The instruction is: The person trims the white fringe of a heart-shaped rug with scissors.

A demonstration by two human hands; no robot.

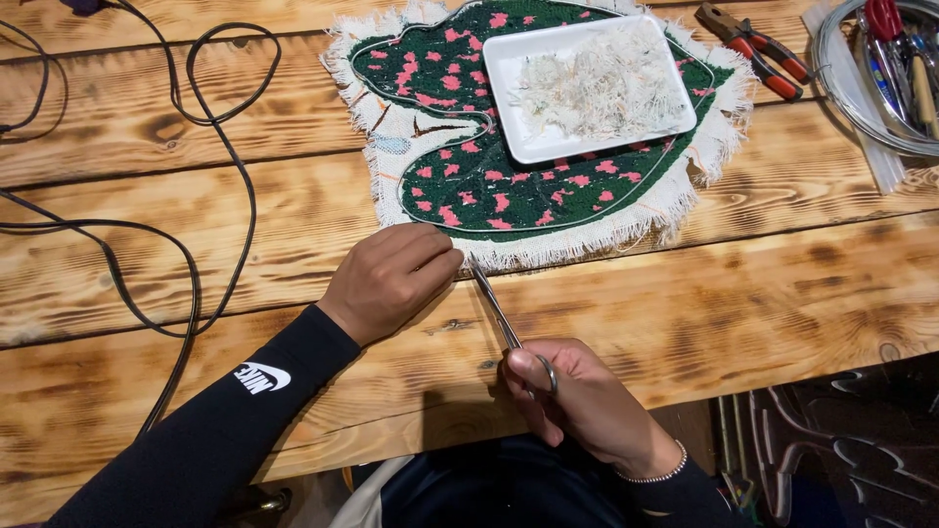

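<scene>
Your scissors (501, 318) are thin, shiny metal; the mat (469, 166) is matt beaded cloth with a frayed white fringe (loose, fuzzy threads). The table (734, 293) is rough-grained, scorched wood with a dull sheen; the tray (509, 68) is smooth white plastic or foam.

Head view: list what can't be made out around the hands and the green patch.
- Scissors: tips hidden behind the left hand, so the cutting spot is unseen.
- Right hand: finger loops mostly covered by it.
- Green patch: middle hidden under the white tray.
- Tools in the bowl: cut off by the right edge.
</scene>
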